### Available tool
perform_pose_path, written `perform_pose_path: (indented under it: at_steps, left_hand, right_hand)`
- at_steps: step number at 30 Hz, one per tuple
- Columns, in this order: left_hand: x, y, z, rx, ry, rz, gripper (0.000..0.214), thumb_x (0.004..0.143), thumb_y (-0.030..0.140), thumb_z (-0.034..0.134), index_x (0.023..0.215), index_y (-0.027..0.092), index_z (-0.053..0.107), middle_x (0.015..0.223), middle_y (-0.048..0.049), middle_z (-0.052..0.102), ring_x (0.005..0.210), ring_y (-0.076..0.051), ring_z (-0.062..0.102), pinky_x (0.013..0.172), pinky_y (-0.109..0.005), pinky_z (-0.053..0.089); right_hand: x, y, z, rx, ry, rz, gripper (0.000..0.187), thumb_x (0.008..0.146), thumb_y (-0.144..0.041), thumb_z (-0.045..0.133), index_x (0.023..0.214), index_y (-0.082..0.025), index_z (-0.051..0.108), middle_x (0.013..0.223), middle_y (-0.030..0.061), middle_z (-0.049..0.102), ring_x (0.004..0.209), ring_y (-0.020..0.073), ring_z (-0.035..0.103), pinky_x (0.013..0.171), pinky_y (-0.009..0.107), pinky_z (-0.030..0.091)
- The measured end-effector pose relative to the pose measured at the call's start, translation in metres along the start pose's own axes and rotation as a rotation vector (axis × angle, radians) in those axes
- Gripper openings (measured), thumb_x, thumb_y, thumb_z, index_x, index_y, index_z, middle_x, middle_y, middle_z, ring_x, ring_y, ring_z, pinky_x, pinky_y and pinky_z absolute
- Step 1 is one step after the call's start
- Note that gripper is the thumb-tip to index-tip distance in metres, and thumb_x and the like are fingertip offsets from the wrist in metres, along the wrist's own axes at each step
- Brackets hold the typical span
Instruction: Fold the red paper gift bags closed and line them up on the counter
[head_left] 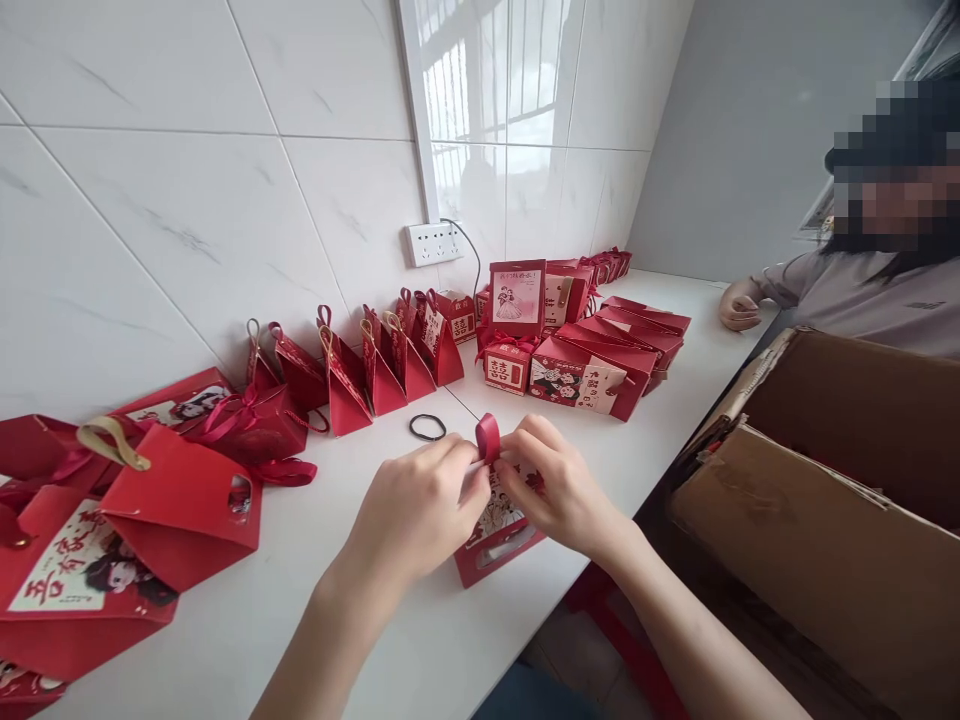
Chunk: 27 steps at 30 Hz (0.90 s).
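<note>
A red gift box [501, 540] with a printed front and a cut-out window stands on the white table before me. At its top rises a loop of dark red ribbon [488, 438]. My left hand [431, 490] pinches the box's top edge at the left of the ribbon. From the right, my right hand [551, 485] pinches the same top by the ribbon, its fingers closed. Both hands hide much of the box's upper part. A black elastic band [427, 428] lies on the table just beyond my left hand.
Several red boxes with ribbon loops [346, 385] line the tiled wall. More red boxes [589, 370] stand at the back, and others [180, 500] pile up at the left. Open cardboard cartons [825, 510] are at the right. Another person's hand [741, 304] rests at the table's far edge.
</note>
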<state>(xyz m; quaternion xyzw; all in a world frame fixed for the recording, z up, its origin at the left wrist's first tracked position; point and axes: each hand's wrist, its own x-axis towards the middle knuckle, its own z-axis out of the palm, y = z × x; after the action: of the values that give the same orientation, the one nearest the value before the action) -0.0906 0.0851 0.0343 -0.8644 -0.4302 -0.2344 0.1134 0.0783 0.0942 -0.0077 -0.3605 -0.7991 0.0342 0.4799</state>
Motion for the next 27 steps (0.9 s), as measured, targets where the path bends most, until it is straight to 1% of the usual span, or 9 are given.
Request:
perform_pose_path:
  at_steps: [3, 5, 7, 11, 13, 18, 22, 25, 27]
  left_hand:
    - [-0.001, 0.01, 0.0, 0.125, 0.084, -0.003, 0.017, 0.083, 0.014, 0.049, 0.068, 0.018, 0.055, 0.059, 0.0008, 0.056, 0.051, -0.015, 0.055, 0.043, -0.027, 0.025]
    - [-0.001, 0.013, 0.001, 0.16, 0.1, -0.026, 0.018, 0.083, 0.014, 0.048, 0.067, 0.018, 0.055, 0.06, -0.0004, 0.056, 0.054, -0.017, 0.057, 0.043, -0.027, 0.025]
    - [-0.001, 0.012, 0.001, 0.108, 0.057, -0.057, 0.018, 0.084, 0.014, 0.049, 0.067, 0.018, 0.055, 0.061, 0.0, 0.057, 0.054, -0.016, 0.056, 0.044, -0.027, 0.026]
    - [0.002, 0.001, 0.002, -0.182, -0.104, -0.148, 0.012, 0.085, 0.017, 0.05, 0.074, 0.019, 0.055, 0.066, 0.0031, 0.059, 0.053, -0.012, 0.051, 0.049, -0.024, 0.033]
    - [0.004, -0.003, 0.002, -0.282, -0.15, -0.165, 0.01, 0.085, 0.018, 0.049, 0.078, 0.02, 0.056, 0.069, 0.0033, 0.06, 0.056, -0.012, 0.05, 0.053, -0.024, 0.036]
    - [0.004, -0.004, 0.002, -0.339, -0.147, -0.159, 0.013, 0.085, 0.018, 0.047, 0.077, 0.021, 0.056, 0.068, 0.0032, 0.059, 0.054, -0.012, 0.046, 0.052, -0.025, 0.034]
    - [0.002, -0.005, 0.001, -0.346, -0.145, -0.149, 0.015, 0.086, 0.018, 0.046, 0.075, 0.02, 0.056, 0.065, 0.0035, 0.057, 0.051, -0.011, 0.043, 0.05, -0.024, 0.032]
    - [0.002, -0.007, 0.003, -0.353, -0.135, -0.142, 0.013, 0.086, 0.019, 0.047, 0.078, 0.02, 0.058, 0.065, 0.0035, 0.057, 0.052, -0.011, 0.044, 0.05, -0.024, 0.032]
    - [0.003, -0.008, 0.004, -0.361, -0.128, -0.137, 0.013, 0.086, 0.019, 0.047, 0.081, 0.02, 0.059, 0.066, 0.0034, 0.058, 0.054, -0.011, 0.045, 0.051, -0.023, 0.033]
  right_hand:
    - [0.0, 0.0, 0.001, -0.013, 0.016, -0.014, 0.012, 0.087, -0.01, 0.047, 0.081, -0.017, 0.054, 0.072, 0.0014, 0.044, 0.062, 0.013, 0.043, 0.056, 0.025, 0.04]
    - [-0.001, 0.001, 0.001, -0.01, 0.025, -0.022, 0.014, 0.087, -0.009, 0.046, 0.079, -0.018, 0.053, 0.072, 0.0009, 0.044, 0.061, 0.0126, 0.043, 0.055, 0.025, 0.04]
    - [-0.001, 0.001, 0.001, -0.004, 0.022, -0.026, 0.014, 0.087, -0.009, 0.046, 0.08, -0.018, 0.053, 0.073, 0.0012, 0.044, 0.062, 0.0126, 0.044, 0.055, 0.024, 0.04]
    - [-0.002, 0.003, -0.002, 0.003, -0.016, -0.023, 0.014, 0.088, -0.009, 0.046, 0.085, -0.018, 0.056, 0.075, 0.0018, 0.046, 0.063, 0.0128, 0.045, 0.056, 0.025, 0.042]
    - [-0.001, 0.003, -0.002, 0.003, -0.019, -0.022, 0.014, 0.089, -0.009, 0.046, 0.086, -0.018, 0.057, 0.075, 0.002, 0.047, 0.063, 0.0128, 0.046, 0.056, 0.025, 0.042]
    - [0.0, 0.003, -0.003, 0.009, -0.008, -0.027, 0.017, 0.089, -0.008, 0.044, 0.086, -0.018, 0.057, 0.075, 0.0022, 0.047, 0.064, 0.0132, 0.046, 0.056, 0.025, 0.042]
    - [0.0, 0.004, -0.003, 0.015, -0.009, -0.039, 0.015, 0.087, -0.007, 0.046, 0.086, -0.017, 0.058, 0.074, 0.0017, 0.046, 0.063, 0.0131, 0.045, 0.056, 0.025, 0.042]
    - [-0.002, 0.005, -0.002, 0.011, -0.012, -0.05, 0.015, 0.09, -0.009, 0.046, 0.091, -0.017, 0.058, 0.077, 0.0024, 0.047, 0.065, 0.0137, 0.047, 0.057, 0.026, 0.044]
    - [-0.004, 0.007, 0.001, -0.004, 0.009, -0.073, 0.016, 0.092, -0.01, 0.045, 0.095, -0.018, 0.058, 0.08, 0.0038, 0.049, 0.068, 0.0145, 0.05, 0.06, 0.027, 0.046]
